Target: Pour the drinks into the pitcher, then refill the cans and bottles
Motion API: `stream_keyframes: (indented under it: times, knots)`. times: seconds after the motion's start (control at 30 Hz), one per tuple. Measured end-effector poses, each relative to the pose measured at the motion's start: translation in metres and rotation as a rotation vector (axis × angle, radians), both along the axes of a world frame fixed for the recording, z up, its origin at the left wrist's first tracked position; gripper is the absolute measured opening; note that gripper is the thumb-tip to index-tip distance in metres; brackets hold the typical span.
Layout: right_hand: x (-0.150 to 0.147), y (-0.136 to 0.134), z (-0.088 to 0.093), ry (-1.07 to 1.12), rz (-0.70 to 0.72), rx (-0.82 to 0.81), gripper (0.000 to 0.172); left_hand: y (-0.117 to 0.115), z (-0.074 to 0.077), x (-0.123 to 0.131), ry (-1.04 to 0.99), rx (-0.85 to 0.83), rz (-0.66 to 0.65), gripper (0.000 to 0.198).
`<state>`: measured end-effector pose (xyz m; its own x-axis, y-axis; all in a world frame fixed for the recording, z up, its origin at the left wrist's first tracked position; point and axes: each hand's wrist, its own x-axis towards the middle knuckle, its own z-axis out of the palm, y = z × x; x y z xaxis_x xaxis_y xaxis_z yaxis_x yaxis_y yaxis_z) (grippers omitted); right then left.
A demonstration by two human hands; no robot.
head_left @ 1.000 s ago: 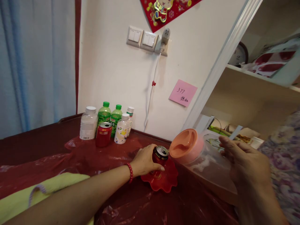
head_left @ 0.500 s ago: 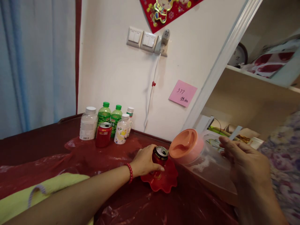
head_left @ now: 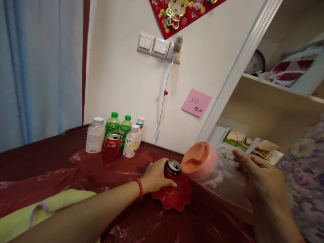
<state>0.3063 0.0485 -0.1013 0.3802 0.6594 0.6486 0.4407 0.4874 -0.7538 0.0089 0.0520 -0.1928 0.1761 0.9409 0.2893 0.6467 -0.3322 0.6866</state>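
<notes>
My left hand (head_left: 158, 177), with a red bead bracelet at the wrist, is wrapped around an opened red drink can (head_left: 173, 169). The can stands upright on a red plate (head_left: 174, 199) with a scalloped edge. At the right, my right hand (head_left: 262, 180) is closed on a clear plastic pitcher (head_left: 227, 184), whose handle is mostly hidden by the fingers. The pitcher lies tilted toward the left, its orange-pink lid (head_left: 197, 160) close beside the can. No stream of liquid shows between them.
Behind, a second red can (head_left: 111, 148), a white-capped jar (head_left: 95, 136), green-capped bottles (head_left: 112, 125) and a white patterned bottle (head_left: 131, 143) stand by the wall. A yellow towel (head_left: 63, 202) lies front left. Red plastic film (head_left: 88, 172) covers the table; shelves (head_left: 278, 91) rise at right.
My right hand and the pitcher have shifted slightly left, bringing the lid a little nearer the can. The left hand keeps its hold; the whole view has moved a little.
</notes>
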Motion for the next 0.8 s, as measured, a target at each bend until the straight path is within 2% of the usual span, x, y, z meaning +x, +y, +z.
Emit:
stream_keyframes:
  times: [0.1,0.37,0.8]
  knots:
    - [-0.003,0.001,0.003,0.081,0.011,-0.079,0.061,-0.001,0.001,0.0,-0.015,-0.006,0.004,0.077]
    - [-0.016,-0.011,0.012,0.083,-0.052,-0.216,0.069,-0.002,0.003,0.0,-0.023,-0.007,0.014,0.077]
    - [-0.011,-0.01,0.01,0.097,-0.032,-0.193,0.07,-0.001,0.004,-0.001,-0.048,-0.012,0.014,0.076]
